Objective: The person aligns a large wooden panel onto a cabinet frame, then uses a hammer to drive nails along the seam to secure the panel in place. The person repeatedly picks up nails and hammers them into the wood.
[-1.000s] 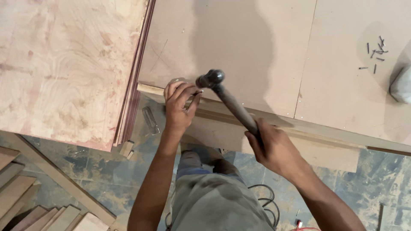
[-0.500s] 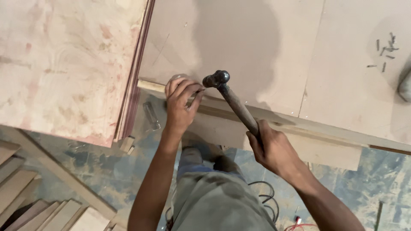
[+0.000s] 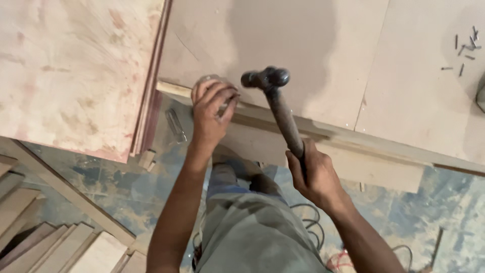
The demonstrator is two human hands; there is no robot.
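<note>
Head view: your left hand [image 3: 212, 114] pinches something unseen against the wooden strip [image 3: 303, 129], steadying it, while your right hand [image 3: 316, 174] grips the ball-peen hammer [image 3: 278, 108], head at 12 o'clock.

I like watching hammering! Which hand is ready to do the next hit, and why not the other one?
The right hand, probably. It grips the hammer by its handle, with the head raised over the wooden strip. The left hand is pinching something small at that strip, so it looks busy steadying.
</note>
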